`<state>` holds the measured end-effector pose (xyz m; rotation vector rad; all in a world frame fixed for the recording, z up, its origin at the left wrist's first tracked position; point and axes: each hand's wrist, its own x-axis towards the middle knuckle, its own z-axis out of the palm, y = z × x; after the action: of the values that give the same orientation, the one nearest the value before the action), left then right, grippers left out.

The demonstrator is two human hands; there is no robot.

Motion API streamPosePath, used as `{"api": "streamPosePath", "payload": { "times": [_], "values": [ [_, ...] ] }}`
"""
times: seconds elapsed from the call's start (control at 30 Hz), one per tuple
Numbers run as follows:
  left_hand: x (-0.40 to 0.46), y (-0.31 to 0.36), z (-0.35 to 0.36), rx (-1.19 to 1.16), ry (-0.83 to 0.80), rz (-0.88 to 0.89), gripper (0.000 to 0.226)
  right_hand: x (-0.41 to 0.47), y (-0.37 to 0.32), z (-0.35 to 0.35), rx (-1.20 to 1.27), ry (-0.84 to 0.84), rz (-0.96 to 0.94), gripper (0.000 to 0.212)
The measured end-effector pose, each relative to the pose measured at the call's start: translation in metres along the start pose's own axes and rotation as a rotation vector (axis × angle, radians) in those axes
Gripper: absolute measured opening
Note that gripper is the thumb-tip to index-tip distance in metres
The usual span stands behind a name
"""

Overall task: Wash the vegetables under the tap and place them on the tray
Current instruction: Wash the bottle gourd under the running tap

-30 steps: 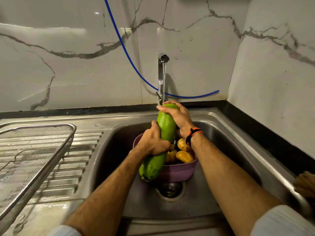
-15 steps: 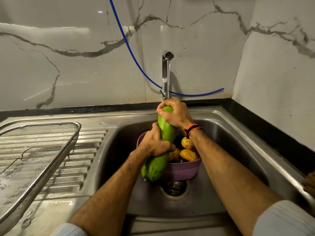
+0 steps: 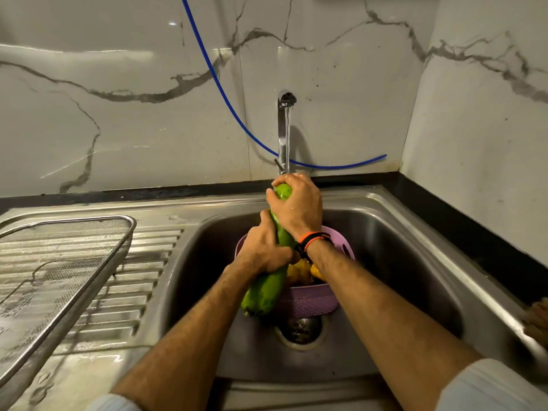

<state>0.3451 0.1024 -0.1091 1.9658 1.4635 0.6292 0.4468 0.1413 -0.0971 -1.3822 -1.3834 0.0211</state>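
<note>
tray (image 3: 89, 280) sitting on drainboard, left | left hand (image 3: 264, 250) wrapping gourd (image 3: 264, 292) mid-body | right hand (image 3: 296, 209) clasping its top under tap (image 3: 284, 132) | gourd hanging over basket (image 3: 308, 304) in sink, long axis slanting, lower end pointing near-left | likely heavy, stiff, wet-slippery; gripping with both hands suits

The top end of the long green gourd (image 3: 268, 289) is being covered more fully by the right hand (image 3: 298, 209), whose fingers are now being wrapped over the tip where 1 second ago they lay only across its side. The gourd is being gripped by the left hand (image 3: 264, 247) closer beneath the right hand than before. The yellow vegetables (image 3: 299, 272) in the purple basket (image 3: 308, 301) are being hidden more by the right wrist.
</note>
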Motion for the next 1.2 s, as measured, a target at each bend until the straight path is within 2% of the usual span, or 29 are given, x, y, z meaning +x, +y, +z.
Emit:
{"api": "streamPosePath", "payload": {
  "times": [0.13,0.17,0.23,0.3,0.4,0.47,0.6,0.7,0.77,0.83,0.9,0.93,1.0,1.07,1.13,1.2],
  "values": [
    [0.0,-0.003,-0.002,-0.012,-0.014,-0.009,0.085,0.017,-0.001,-0.011,-0.078,-0.238,-0.034,0.01],
    [0.0,-0.004,-0.004,-0.011,-0.018,-0.005,0.088,0.024,0.0,-0.016,-0.023,-0.319,0.001,0.009],
    [-0.001,-0.005,-0.006,-0.019,-0.021,0.01,0.092,0.032,0.004,-0.023,0.263,-0.456,0.119,0.01],
    [-0.002,-0.005,-0.008,-0.039,-0.031,0.017,0.095,0.031,0.012,-0.025,0.572,-0.467,0.207,0.012],
    [-0.001,-0.004,-0.009,-0.082,-0.056,0.005,0.097,0.019,0.016,-0.02,0.767,-0.33,0.314,0.015],
    [0.0,-0.003,-0.007,-0.088,-0.057,0.002,0.092,0.016,0.014,-0.014,0.649,-0.206,0.332,0.016],
    [0.002,-0.002,-0.003,-0.052,0.004,0.007,0.085,0.011,-0.003,-0.002,0.165,-0.036,0.212,0.018],
    [0.001,-0.003,-0.001,-0.055,0.054,0.01,0.081,0.01,-0.013,-0.001,0.01,-0.049,0.062,0.02],
    [0.002,-0.004,0.0,-0.07,0.079,0.008,0.081,0.018,-0.012,-0.006,0.042,-0.13,0.071,0.019],
    [0.002,-0.004,0.0,-0.06,0.1,0.023,0.088,0.026,-0.009,-0.013,0.267,-0.255,0.176,0.022],
    [0.003,-0.004,-0.001,-0.019,0.116,0.045,0.097,0.029,-0.002,-0.02,0.637,-0.341,0.306,0.021],
    [0.003,-0.004,-0.001,0.002,0.116,0.057,0.1,0.029,0.003,-0.022,0.771,-0.355,0.342,0.019],
    [0.004,-0.002,0.0,0.015,0.093,0.07,0.101,0.028,0.01,-0.022,0.865,-0.31,0.356,0.014],
    [0.005,0.001,0.002,0.009,0.058,0.069,0.096,0.025,0.012,-0.017,0.743,-0.167,0.301,0.01],
    [0.007,0.003,0.004,-0.007,0.056,0.058,0.09,0.02,0.009,-0.01,0.441,-0.024,0.187,0.013],
    [0.007,0.007,0.004,-0.018,0.08,0.06,0.088,0.017,0.003,-0.005,0.171,0.047,0.065,0.017]
  ]
}}
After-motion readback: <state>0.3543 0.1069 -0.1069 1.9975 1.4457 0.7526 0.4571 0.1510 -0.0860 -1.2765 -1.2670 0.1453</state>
